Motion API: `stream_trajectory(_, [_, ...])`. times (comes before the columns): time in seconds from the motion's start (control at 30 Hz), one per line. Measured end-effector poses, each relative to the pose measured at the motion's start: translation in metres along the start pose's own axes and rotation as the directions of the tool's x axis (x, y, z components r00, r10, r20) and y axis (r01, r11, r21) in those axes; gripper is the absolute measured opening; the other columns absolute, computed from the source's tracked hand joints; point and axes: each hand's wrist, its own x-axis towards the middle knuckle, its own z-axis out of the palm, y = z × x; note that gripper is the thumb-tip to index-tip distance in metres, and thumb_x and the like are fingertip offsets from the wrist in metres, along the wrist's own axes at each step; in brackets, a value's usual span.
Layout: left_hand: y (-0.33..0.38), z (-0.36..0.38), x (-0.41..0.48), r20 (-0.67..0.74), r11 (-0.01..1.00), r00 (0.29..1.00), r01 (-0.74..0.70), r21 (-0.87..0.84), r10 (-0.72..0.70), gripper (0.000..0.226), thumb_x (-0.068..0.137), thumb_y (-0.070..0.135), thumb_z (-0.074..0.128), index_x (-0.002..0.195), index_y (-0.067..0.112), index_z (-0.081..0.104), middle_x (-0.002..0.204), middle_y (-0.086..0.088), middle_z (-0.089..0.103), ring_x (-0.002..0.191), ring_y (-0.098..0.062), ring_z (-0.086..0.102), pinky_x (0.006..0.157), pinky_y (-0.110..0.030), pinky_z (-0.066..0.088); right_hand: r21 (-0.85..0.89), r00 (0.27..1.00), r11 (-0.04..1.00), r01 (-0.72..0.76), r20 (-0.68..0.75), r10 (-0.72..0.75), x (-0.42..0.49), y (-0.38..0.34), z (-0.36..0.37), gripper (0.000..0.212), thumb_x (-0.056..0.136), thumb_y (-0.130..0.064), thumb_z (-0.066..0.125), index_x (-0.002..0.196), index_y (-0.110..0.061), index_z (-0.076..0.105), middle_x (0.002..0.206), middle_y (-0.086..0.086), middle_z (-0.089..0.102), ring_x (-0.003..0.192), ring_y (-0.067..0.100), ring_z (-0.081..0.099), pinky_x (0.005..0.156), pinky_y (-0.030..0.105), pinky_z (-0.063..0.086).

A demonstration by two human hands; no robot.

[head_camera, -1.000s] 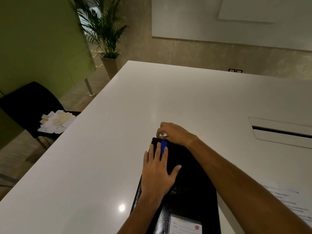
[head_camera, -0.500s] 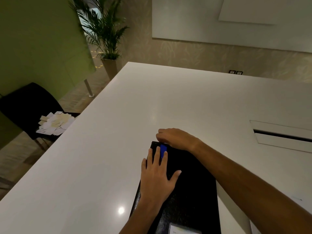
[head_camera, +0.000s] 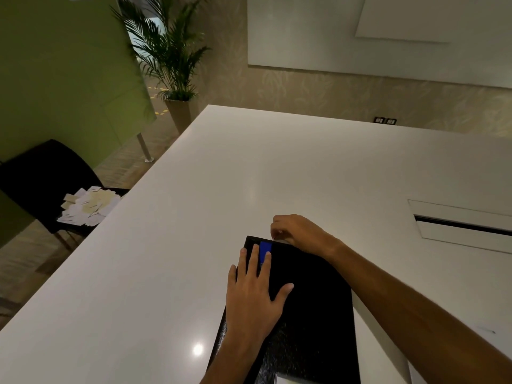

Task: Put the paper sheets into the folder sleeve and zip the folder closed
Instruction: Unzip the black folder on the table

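**Inspector:** Where does the folder lie?

**Assistant:** The black folder (head_camera: 313,309) lies flat on the white bench (head_camera: 194,245), at its near edge, and runs out of the bottom of the view. A blue tab (head_camera: 265,247) shows near the folder's far left corner.

**Inspector:** The left hand?

**Assistant:** The left hand (head_camera: 253,297) lies flat on the folder's left half, palm down. Its grip is wide and holds nothing; two fingertips (head_camera: 268,254) touch the blue tab.

**Inspector:** And the right?

**Assistant:** The right hand (head_camera: 297,231) sits at the folder's far edge, just right of the blue tab. Its grip is narrow, fingers curled and pinched at that edge. What it pinches is too small to make out.

**Inspector:** Paper sheets?

**Assistant:** A white sliver (head_camera: 281,241) shows at the folder's far edge, under the right hand; whether it is paper I cannot tell.

**Inspector:** Surroundings?

**Assistant:** Left of the folder, off the bench, a black chair (head_camera: 41,173) carries loose paper slips (head_camera: 88,206).
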Motion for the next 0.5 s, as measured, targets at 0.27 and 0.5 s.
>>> stream_trajectory(0.27, [-0.001, -0.002, 0.000, 0.008, 1.000, 1.000, 0.001, -0.007, -0.001, 0.094, 0.100, 0.090, 0.021, 0.173, 0.031, 0.029, 0.185, 0.001, 0.010, 0.172, -0.026, 0.002, 0.137, -0.053, 0.018, 0.064, 0.994, 0.996, -0.064, -0.079, 0.069, -0.042, 0.025, 0.002, 0.018, 0.109, -0.027, 0.065, 0.092, -0.024, 0.070, 0.098, -0.012, 0.069, 0.088, 0.008, 0.066, 0.083, 0.033, 0.062])
stream_trajectory(0.5, [-0.001, -0.002, 0.000, -0.005, 1.000, 1.000, -0.002, 0.016, 0.002, 0.094, 0.100, 0.089, 0.022, 0.171, 0.029, 0.034, 0.184, -0.001, 0.016, 0.171, -0.027, 0.006, 0.136, -0.052, 0.021, 0.071, 0.987, 0.994, -0.085, -0.129, 0.094, -0.072, 0.039, -0.001, 0.014, 0.107, -0.016, 0.068, 0.095, -0.018, 0.074, 0.099, -0.007, 0.071, 0.089, 0.012, 0.068, 0.084, 0.038, 0.061])
